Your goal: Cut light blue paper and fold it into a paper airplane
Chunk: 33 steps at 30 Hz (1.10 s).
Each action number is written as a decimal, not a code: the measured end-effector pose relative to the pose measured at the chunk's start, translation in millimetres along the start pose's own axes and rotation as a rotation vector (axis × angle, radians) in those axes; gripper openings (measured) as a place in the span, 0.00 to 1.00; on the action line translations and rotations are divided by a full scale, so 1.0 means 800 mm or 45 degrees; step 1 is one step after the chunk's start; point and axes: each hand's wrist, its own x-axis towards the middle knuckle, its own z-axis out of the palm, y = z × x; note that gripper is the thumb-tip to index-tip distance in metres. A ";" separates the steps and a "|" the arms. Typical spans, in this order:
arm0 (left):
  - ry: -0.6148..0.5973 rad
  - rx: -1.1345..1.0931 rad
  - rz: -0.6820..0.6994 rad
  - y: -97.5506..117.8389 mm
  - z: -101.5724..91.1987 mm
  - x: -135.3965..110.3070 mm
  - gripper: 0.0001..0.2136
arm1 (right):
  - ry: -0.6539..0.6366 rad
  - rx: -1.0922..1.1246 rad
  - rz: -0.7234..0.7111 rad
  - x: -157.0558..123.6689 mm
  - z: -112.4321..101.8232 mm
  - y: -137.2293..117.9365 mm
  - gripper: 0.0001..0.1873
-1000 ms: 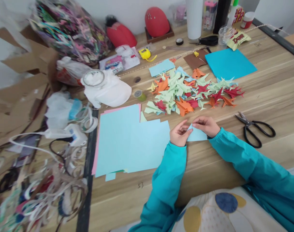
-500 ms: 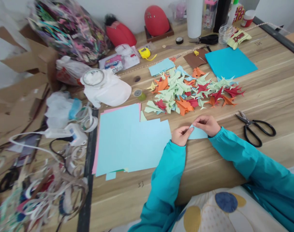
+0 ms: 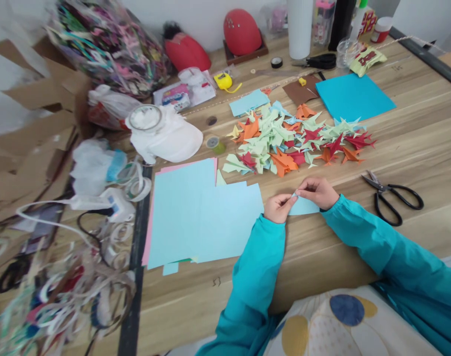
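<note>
A small light blue sheet of paper (image 3: 303, 205) lies low over the wooden table, partly covered by my fingers. My left hand (image 3: 279, 207) pinches its upper left edge between thumb and fingers. Close beside it, my right hand (image 3: 319, 192) grips the same edge, the fingertips of both hands almost meeting. Beyond the hands is a heap of folded paper shapes (image 3: 275, 133) in pale green, orange, red and blue. To the left of my left hand lie large light blue sheets (image 3: 181, 212), overlapping, with a pink sheet edge (image 3: 147, 244) showing underneath.
Black-handled scissors (image 3: 390, 195) lie partly open on the right. Behind the heap are a bright blue paper stack (image 3: 355, 96), a yellow tape measure (image 3: 223, 81) and a white bottle (image 3: 298, 29). At left, tangled ribbons and cords (image 3: 80, 291) lie past the table's dark edge (image 3: 136, 277).
Both hands stay almost in place on the small blue paper. The whole view has shifted very slightly; nothing has been let go or picked up.
</note>
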 end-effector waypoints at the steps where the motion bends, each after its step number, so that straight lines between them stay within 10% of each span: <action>1: 0.001 -0.002 0.009 0.000 0.000 0.000 0.14 | -0.007 -0.002 0.007 0.000 0.000 0.000 0.18; 33: -0.193 0.088 0.066 0.006 -0.003 0.001 0.18 | -0.205 -0.231 -0.089 -0.003 -0.002 -0.013 0.21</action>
